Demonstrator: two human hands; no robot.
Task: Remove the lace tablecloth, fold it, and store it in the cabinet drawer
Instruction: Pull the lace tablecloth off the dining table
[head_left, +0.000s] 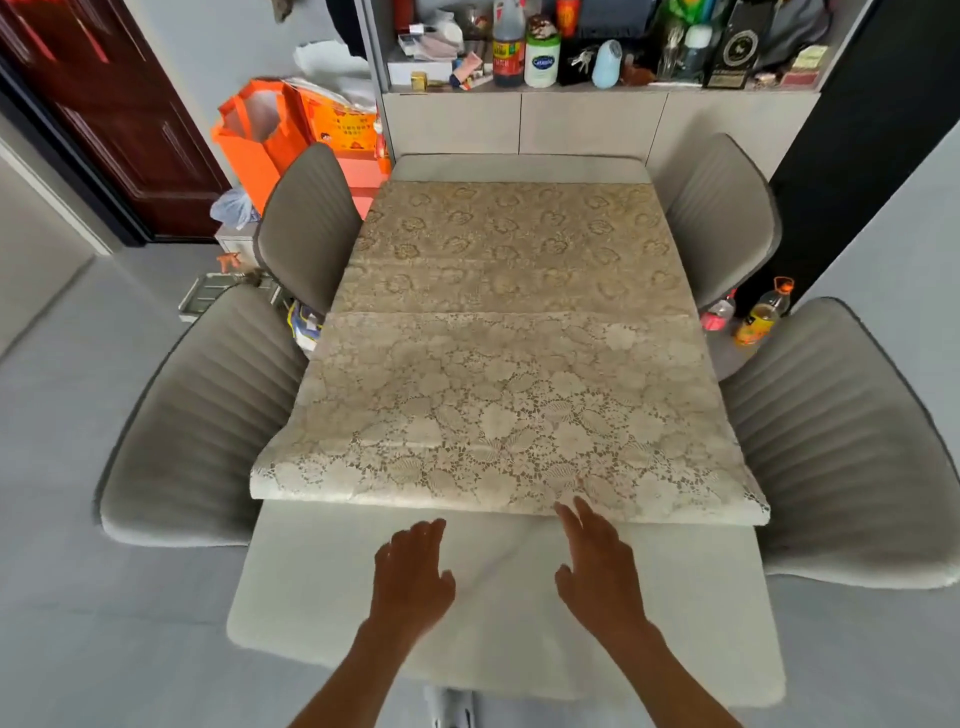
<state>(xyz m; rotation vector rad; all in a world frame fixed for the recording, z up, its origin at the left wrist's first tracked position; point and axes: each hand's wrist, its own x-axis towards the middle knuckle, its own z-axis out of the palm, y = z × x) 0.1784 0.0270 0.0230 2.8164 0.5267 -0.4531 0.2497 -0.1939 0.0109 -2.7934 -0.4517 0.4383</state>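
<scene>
The beige lace tablecloth (509, 374) lies on the white table (498, 613), its near part folded back over itself so a folded edge runs across near the bare front of the table. My left hand (415, 571) hovers over the bare tabletop with fingers spread, a little short of the fold. My right hand (597, 566) is also spread flat, its fingertips reaching the folded edge of the cloth. Neither hand holds anything. The grey cabinet (587, 122) with flat fronts stands behind the table's far end.
Four grey padded chairs surround the table, two on the left (202, 415) and two on the right (852, 441). Orange bags (260, 135) sit at the back left by a dark red door. Bottles (763, 312) stand on the floor at right. The cabinet shelf is crowded with bottles.
</scene>
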